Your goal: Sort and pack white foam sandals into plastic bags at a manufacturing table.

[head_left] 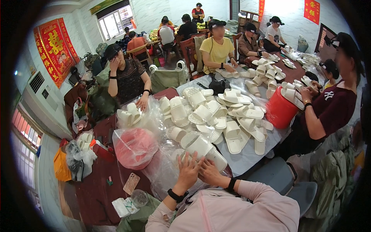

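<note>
A pair of white slippers (205, 149) lies before me at the near edge of the slipper pile, with clear plastic film around it. My left hand (188, 172) has its fingers extended on the near left side of the pair, gripping it there. Close beside it, my right hand (210, 173) bends its fingers around the near end of the pair. The thumbs and undersides of both hands are hidden. Clear plastic bags (164, 176) lie crumpled left of my left hand. A pink round tub (136, 149) wrapped in clear plastic stands farther left.
A large heap of white slippers (232, 112) covers the table's middle. A red bucket (283, 110) stands at the right, near a standing person (336, 96) holding slippers. A phone (131, 183) and a clear cup (140, 198) sit lower left. A grey chair (276, 176) is at my right.
</note>
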`<state>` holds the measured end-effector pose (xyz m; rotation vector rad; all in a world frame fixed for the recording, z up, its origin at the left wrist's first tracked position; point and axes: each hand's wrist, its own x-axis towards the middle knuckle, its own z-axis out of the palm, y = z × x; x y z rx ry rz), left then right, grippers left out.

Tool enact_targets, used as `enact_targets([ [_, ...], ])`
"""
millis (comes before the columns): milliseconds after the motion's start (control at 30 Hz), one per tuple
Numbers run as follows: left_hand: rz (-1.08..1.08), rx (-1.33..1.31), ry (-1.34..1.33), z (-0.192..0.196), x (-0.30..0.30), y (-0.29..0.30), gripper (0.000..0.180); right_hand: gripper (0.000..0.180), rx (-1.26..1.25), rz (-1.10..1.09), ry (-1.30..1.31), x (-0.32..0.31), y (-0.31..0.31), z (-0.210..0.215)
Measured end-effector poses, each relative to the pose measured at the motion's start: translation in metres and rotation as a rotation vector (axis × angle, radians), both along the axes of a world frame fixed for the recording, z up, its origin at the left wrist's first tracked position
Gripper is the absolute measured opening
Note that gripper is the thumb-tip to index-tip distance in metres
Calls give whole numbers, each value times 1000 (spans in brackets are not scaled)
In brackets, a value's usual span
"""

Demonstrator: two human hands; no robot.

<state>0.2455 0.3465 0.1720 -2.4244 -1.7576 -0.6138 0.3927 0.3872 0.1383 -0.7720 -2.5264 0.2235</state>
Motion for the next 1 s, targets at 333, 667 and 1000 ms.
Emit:
enact_targets([
  [333, 58, 67, -186, 22, -13, 3, 47, 23, 79, 107, 71, -9, 1, -1],
  [667, -86, -37, -6, 20, -7, -11, 47, 38, -7, 115, 47, -20, 6, -20],
  [1000, 264, 285, -328, 27, -39, -17, 67, 32, -20, 68, 216, -23, 12, 13],
])
